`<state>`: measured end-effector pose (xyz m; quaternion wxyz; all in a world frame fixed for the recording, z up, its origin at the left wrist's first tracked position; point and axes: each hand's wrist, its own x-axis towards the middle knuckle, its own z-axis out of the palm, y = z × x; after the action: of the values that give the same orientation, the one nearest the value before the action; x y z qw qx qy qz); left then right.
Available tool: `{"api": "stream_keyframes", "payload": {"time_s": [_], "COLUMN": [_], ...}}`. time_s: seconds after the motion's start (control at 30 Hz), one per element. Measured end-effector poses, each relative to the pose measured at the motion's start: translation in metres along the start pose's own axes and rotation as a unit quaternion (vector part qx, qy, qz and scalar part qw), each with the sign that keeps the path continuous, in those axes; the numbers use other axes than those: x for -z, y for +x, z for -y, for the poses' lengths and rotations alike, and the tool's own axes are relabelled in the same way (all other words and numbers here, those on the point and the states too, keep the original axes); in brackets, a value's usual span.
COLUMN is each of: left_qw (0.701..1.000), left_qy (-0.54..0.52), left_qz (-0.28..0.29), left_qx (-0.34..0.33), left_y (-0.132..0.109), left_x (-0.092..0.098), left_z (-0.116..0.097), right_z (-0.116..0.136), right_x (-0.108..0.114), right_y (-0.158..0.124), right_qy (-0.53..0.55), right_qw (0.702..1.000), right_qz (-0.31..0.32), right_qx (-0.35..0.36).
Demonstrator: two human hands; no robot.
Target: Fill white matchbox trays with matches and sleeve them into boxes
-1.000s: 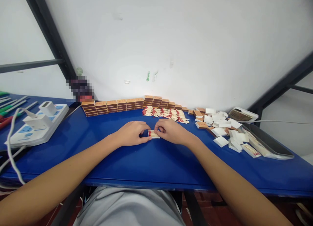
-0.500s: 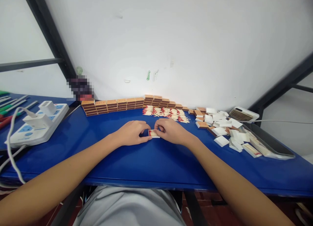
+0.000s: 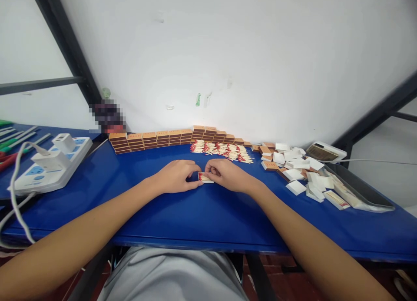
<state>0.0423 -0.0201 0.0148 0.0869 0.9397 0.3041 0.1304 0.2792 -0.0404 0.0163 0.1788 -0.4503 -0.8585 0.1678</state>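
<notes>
A small white matchbox tray (image 3: 205, 178) filled with red-tipped matches lies on the blue table (image 3: 202, 210) between my hands. My left hand (image 3: 177, 176) rests curled at the tray's left end, fingers pinching it. My right hand (image 3: 228, 174) is curled at its right end, fingertips on the tray. Behind them lies a loose pile of matches (image 3: 223, 148).
Rows of stacked brown matchboxes (image 3: 153, 140) line the wall. Several white trays and brown sleeves (image 3: 296, 168) are scattered at the right, beside a clear tray (image 3: 358, 192) and a phone (image 3: 327, 151). A white power strip (image 3: 48, 162) with plugs sits at the left.
Almost nothing: both hands stay at the tray, with only a slight shift of the view.
</notes>
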Motion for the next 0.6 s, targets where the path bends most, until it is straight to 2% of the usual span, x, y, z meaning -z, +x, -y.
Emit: {"api": "stream_keyframes", "payload": {"time_s": [0.6], "left_qw": [1.0], "left_qy": [0.001], "left_qz": [0.006], "left_qx": [0.001], "left_y": [0.0008], "left_x": [-0.0006], "left_z": [0.0011], "right_z": [-0.0038], "right_x": [-0.003], "right_y": [0.0012], "right_qy": [-0.027], "right_qw": [0.999], "right_qz": [-0.024], "right_qx": [-0.001]}}
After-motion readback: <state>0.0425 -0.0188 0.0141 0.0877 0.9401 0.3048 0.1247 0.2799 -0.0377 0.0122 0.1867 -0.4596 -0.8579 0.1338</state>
